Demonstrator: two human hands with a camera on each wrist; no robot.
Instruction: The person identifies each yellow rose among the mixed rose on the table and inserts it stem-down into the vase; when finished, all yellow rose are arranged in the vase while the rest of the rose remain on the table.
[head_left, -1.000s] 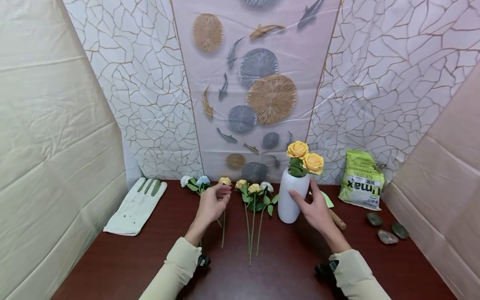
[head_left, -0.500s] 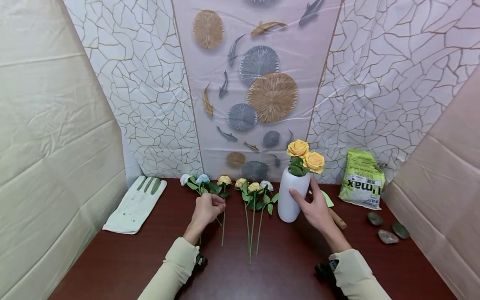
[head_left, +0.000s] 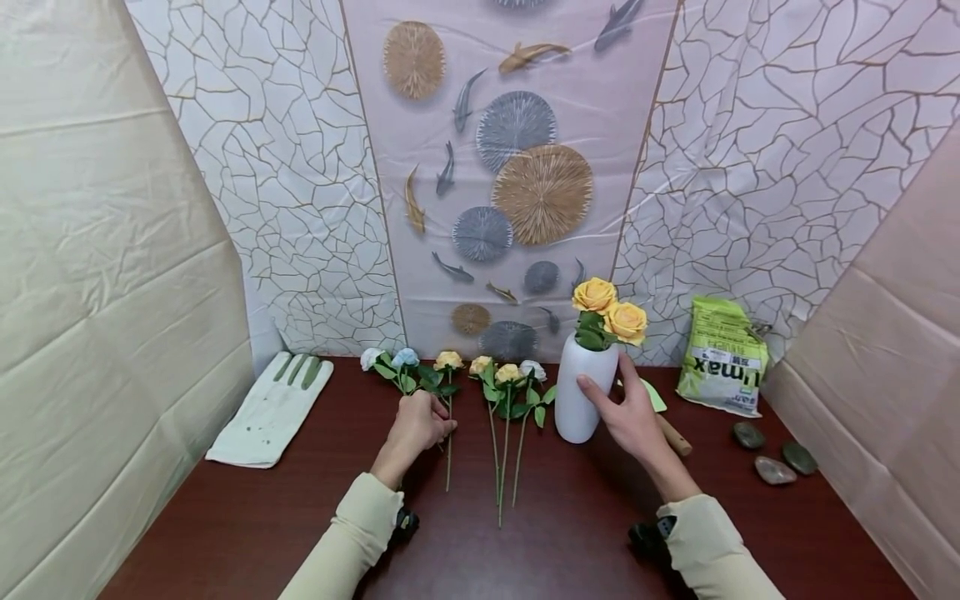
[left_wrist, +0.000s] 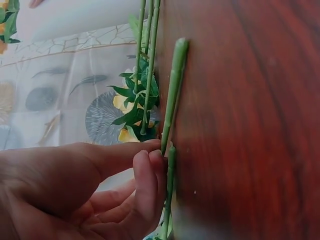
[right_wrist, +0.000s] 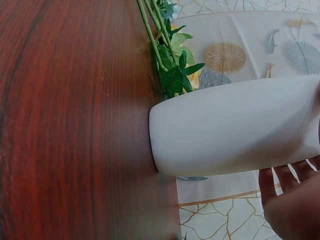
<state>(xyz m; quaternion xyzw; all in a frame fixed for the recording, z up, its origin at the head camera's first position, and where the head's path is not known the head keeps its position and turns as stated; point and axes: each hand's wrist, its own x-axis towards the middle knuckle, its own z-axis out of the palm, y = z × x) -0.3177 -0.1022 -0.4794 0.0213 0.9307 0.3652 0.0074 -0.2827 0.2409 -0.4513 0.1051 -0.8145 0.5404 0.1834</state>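
Observation:
My left hand (head_left: 418, 429) is low over the table, its thumb and fingertips pinching the green stem (left_wrist: 174, 85) of a yellow rose (head_left: 448, 360) that lies there. Just left of that rose lie a blue rose (head_left: 406, 358) and a white rose (head_left: 371, 358), their stems partly hidden by the hand. My right hand (head_left: 628, 417) grips the side of a white vase (head_left: 576, 400), which stands upright on the table. Two yellow roses (head_left: 626, 322) stick out of its mouth. In the right wrist view the vase (right_wrist: 230, 130) has its base on the tabletop, with fingers around its upper part.
Between the hands lie two more yellow roses (head_left: 507, 373) and a white rose (head_left: 533, 371). A white glove (head_left: 262, 425) lies at the left. At the right are a trowel with a wooden handle (head_left: 675, 435), a green bag (head_left: 722, 358) and several stones (head_left: 775, 471).
My left hand has come down and left from above the yellow rose's bloom to its stem, uncovering the bloom. My right hand and the vase stay in place.

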